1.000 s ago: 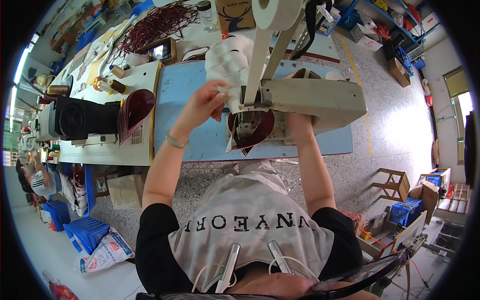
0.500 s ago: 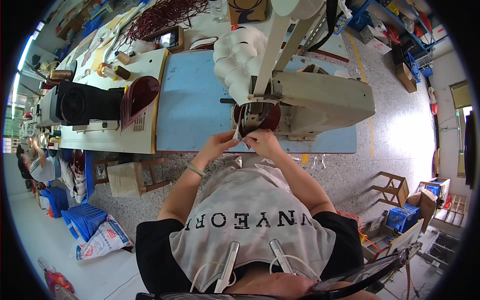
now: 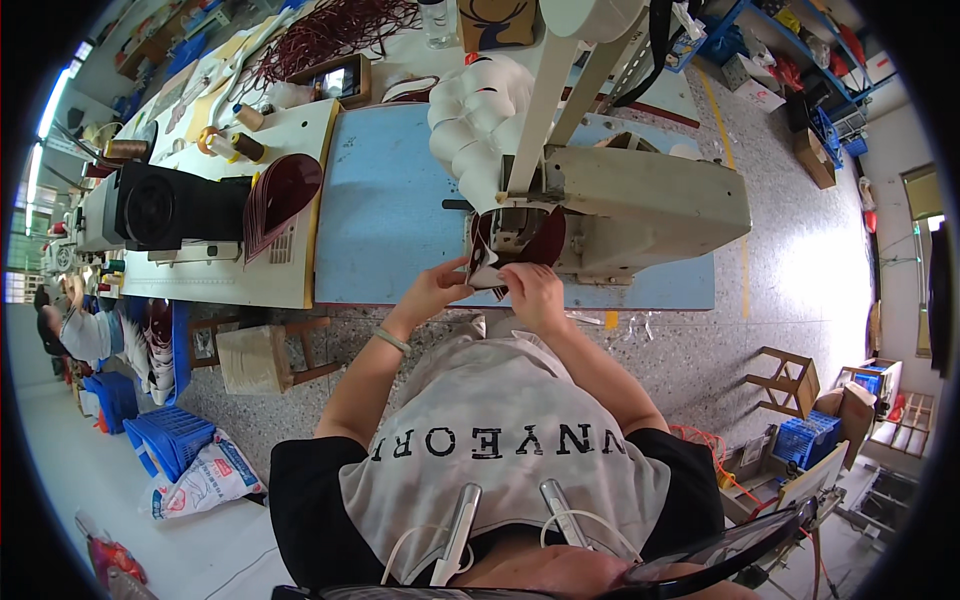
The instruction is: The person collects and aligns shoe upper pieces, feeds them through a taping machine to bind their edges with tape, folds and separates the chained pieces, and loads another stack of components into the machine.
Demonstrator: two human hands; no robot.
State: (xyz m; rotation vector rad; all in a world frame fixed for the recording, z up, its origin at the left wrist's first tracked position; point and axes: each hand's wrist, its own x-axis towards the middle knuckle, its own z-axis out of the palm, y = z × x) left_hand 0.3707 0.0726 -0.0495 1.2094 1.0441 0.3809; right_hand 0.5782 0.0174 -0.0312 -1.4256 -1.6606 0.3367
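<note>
1. I take the maroon-and-white piece (image 3: 546,243) as my dial's centre, twelve at the top of the view. It curves around the working end of the sewing machine (image 3: 655,205), by the blue table's (image 3: 375,200) near edge.
2. At four o'clock I have the right hand (image 3: 537,295), thumb and fingers pinching the white flap (image 3: 487,273) on the piece's near side.
3. At eight o'clock, the left hand (image 3: 437,290) meets the piece's left edge with its fingertips; whether it pinches or merely steadies, I cannot tell from here.
4. At twelve o'clock, a bunch of white puffy pieces (image 3: 475,115) lies close behind the working end; between nine and ten, well apart, sits a stack of maroon pieces (image 3: 290,195).
5. I judge the step in hand to be arranging the flap by fingers at the machine.
6. To my mind, the next move calls for a light two-handed hold, flap flat, fingertips clear of the needle area, which I cannot make out.
</note>
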